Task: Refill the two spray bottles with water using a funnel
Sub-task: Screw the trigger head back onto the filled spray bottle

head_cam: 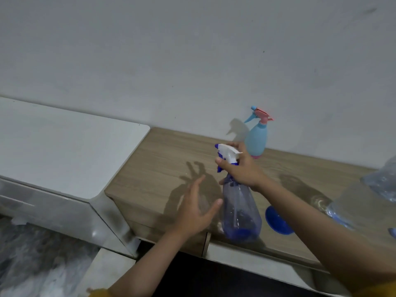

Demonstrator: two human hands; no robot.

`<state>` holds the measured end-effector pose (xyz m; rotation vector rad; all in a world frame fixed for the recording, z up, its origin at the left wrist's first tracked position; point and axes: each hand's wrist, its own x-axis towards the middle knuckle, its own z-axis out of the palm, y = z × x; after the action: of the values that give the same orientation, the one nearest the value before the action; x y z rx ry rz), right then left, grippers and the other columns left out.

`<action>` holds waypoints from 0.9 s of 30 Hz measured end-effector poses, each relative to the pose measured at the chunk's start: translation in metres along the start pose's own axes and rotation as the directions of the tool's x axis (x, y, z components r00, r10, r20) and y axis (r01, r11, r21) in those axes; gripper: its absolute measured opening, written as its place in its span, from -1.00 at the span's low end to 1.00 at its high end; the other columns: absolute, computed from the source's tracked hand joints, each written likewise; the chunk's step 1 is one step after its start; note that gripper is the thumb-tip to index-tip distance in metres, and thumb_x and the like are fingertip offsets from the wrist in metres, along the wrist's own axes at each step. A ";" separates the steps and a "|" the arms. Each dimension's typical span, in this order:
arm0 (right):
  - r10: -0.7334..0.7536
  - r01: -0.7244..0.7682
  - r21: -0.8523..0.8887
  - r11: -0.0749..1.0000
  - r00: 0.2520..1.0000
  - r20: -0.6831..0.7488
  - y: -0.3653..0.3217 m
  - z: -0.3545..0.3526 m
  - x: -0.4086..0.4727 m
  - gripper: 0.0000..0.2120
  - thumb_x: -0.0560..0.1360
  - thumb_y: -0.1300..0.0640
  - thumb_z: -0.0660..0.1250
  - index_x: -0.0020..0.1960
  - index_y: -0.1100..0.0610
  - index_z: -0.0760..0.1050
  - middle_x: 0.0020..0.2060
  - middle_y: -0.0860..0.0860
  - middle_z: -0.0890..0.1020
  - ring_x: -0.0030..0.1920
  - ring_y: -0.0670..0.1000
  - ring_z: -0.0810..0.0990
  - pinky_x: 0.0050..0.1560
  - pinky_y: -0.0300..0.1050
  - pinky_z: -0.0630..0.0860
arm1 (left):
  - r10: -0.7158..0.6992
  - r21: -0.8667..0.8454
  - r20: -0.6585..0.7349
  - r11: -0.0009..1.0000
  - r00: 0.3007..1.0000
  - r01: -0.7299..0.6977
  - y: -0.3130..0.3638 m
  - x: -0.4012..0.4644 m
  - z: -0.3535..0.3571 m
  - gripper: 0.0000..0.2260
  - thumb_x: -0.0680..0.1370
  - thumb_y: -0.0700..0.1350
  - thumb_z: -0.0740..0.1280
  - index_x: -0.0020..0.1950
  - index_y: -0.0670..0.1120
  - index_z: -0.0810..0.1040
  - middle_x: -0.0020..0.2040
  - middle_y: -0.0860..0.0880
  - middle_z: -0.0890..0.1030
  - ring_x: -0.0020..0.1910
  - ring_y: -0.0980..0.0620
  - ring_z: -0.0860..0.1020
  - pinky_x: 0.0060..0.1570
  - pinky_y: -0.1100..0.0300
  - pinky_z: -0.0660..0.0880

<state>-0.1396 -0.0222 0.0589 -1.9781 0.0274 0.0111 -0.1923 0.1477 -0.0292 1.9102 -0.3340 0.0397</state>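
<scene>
Fingers of the right hand (240, 168) clamp the clear spray bottle's (241, 211) neck; left hand (192, 211) spread apart beside it.

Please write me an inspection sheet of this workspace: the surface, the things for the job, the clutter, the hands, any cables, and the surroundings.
Surface: wooden counter against the wall, with drawers below.
Job's things: clear spray bottle with white and blue trigger head, upright near the front edge; light blue spray bottle with pink trigger, upright at the wall; blue funnel on the counter, partly hidden by the right arm; large water bottle at the right edge, cut off by the frame.
Clutter: nothing seen.
Hands: right hand grips the clear bottle's neck below the trigger head; left hand open, beside the bottle body, contact unclear.
Cables: nothing seen.
Surroundings: plain grey wall; white cabinet to the left.
</scene>
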 end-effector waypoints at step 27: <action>-0.314 0.249 -0.225 0.942 0.892 -0.324 -0.028 -0.054 0.170 -0.81 0.45 0.20 0.43 0.04 0.07 0.52 -0.24 -0.14 0.55 -0.25 -0.11 0.61 -0.26 -0.36 0.52 | 0.113 0.044 -0.024 0.993 0.993 -0.111 -0.014 0.232 0.024 -0.42 0.32 -0.22 0.51 0.22 0.03 0.31 0.13 0.05 0.47 0.06 0.08 0.49 -0.11 0.39 0.47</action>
<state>0.0309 -0.0626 0.1028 -2.1222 -0.0281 -0.5553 0.0308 0.0803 -0.0067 1.9303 -0.4252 0.1477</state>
